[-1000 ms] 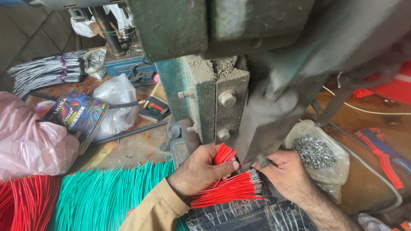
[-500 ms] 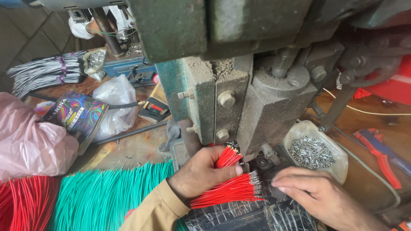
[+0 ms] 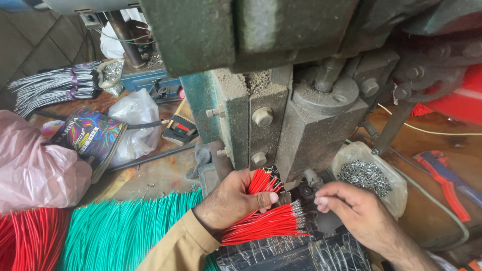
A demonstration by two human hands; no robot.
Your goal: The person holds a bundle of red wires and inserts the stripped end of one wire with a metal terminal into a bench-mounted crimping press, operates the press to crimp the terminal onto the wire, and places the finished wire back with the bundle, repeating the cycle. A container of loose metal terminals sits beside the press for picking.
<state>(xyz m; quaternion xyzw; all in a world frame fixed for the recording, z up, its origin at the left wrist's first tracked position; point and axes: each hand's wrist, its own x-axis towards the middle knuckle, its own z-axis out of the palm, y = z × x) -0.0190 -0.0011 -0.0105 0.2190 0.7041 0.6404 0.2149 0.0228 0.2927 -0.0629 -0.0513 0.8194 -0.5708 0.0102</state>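
Observation:
My left hand [image 3: 233, 200] grips a bundle of short red wires [image 3: 266, 221] just below the green press machine [image 3: 261, 105]; the wire ends fan out to the right and some stick up toward the die. My right hand [image 3: 351, 206] hovers to the right of the wires with thumb and forefinger pinched near the press's tool [image 3: 309, 183]; whether something small sits between the fingers is too fine to see. A clear bag of small metal terminals [image 3: 366, 175] lies right behind my right hand.
A spread of green wires [image 3: 125, 231] and red wires [image 3: 25, 241] lies at lower left. A pink plastic bag [image 3: 35, 170], a colourful tin [image 3: 90, 135], white bag [image 3: 135, 120], grey wire bundles [image 3: 55, 88] and red-handled pliers [image 3: 447, 180] surround the press. Black plastic sheet [image 3: 301, 253] lies below.
The press ram has stopped moving and looks sharp. My right hand drew back to the right, then came up toward the die again. My left hand kept its hold on the red wires.

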